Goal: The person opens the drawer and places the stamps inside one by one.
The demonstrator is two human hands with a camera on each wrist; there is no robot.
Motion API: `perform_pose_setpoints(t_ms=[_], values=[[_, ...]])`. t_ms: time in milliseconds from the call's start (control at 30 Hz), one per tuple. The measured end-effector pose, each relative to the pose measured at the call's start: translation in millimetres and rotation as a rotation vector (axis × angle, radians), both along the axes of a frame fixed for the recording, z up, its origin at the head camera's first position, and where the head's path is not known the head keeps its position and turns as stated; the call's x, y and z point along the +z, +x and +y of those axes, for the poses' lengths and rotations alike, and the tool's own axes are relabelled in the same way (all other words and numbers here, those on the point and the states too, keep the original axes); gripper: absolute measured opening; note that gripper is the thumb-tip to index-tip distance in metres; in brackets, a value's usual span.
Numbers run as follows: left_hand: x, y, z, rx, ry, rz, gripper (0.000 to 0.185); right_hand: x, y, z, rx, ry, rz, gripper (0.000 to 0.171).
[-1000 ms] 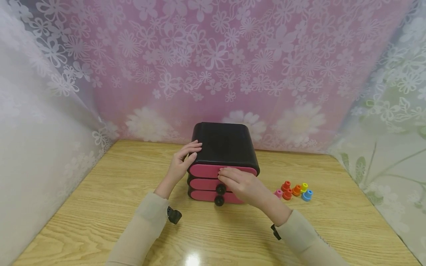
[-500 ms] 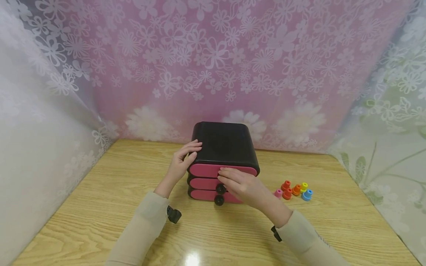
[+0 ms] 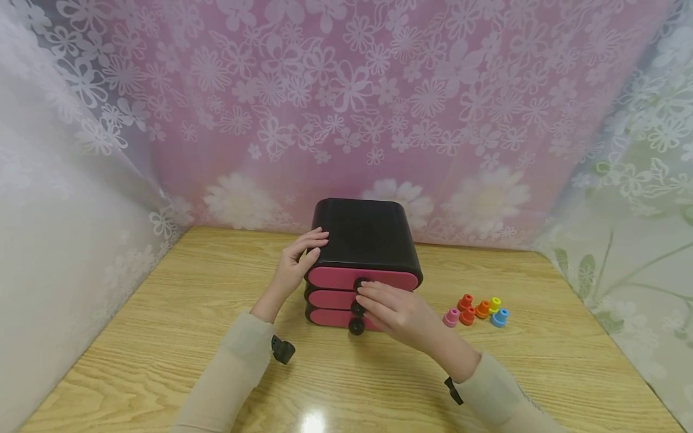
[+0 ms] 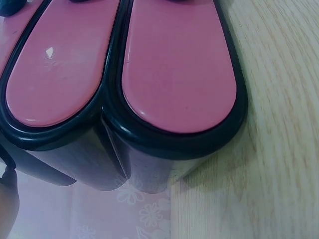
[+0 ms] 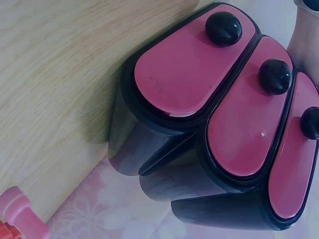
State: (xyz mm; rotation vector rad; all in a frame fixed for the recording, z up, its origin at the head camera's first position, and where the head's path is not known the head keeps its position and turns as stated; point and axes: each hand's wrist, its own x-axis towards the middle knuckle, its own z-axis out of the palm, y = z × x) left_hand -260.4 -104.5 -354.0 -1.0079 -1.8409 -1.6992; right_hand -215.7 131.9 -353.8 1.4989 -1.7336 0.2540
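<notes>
A small black drawer unit (image 3: pixel 363 231) with three stacked pink drawer fronts (image 5: pixel 192 59) and round black knobs (image 5: pixel 275 76) stands on the table, its drawers pushed in. My left hand (image 3: pixel 295 258) rests on its left side, fingertips over the top edge; only a bit of the left thumb (image 4: pixel 7 201) shows in the left wrist view. My right hand (image 3: pixel 397 310) is in front of the drawers, fingers loosely extended beside the top knob (image 5: pixel 310 123). That knob appears uncovered in the right wrist view, where the right hand itself is out of sight.
To the unit's right is a loose group of small stepped plastic pieces: red (image 3: pixel 467 316), orange (image 3: pixel 483 310), yellow (image 3: pixel 495 305), blue (image 3: pixel 500 318) and pink (image 3: pixel 451 317). Behind the wooden table (image 3: pixel 189 349) hangs a pink flowered curtain (image 3: pixel 346 108).
My right hand has come off the top knob, shifting slightly down and to the right, so the knob now shows. The left hand and the unit stay in place.
</notes>
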Motion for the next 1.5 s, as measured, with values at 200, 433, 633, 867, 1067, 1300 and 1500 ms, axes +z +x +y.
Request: perform_pose_setpoints(t_ms=[200, 433, 633, 867, 1067, 1300, 1500], values=[[-0.1, 0.3, 0, -0.009, 0.004, 0.007, 0.022, -1.8, 4.4, -1, 0.016, -0.002, 0.05, 0.028], [0.0, 0.4, 0, -0.013, 0.002, 0.006, 0.023, -4.8, 8.7, -1, 0.021, 0.012, 0.064, 0.028], [0.3, 0.8, 0, -0.013, 0.001, -0.001, 0.023, -8.5, 9.1, -1, 0.035, 0.025, 0.06, 0.028], [1.4, 1.2, 0, -0.016, -0.009, -0.002, 0.022, -14.3, 6.5, 0, -0.003, 0.079, 0.005, 0.029], [3.2, 0.3, -1, -0.015, -0.034, 0.017, 0.024, -19.5, 2.0, 1, -0.037, 0.131, -0.012, 0.034], [5.0, 0.3, -2, -0.013, -0.071, 0.02, 0.025, -22.4, -2.3, 0, -0.083, 0.187, -0.009, 0.031], [5.9, 1.1, -4, -0.03, -0.114, 0.013, 0.026, -26.3, -4.1, 0, -0.138, 0.246, -0.041, 0.041]])
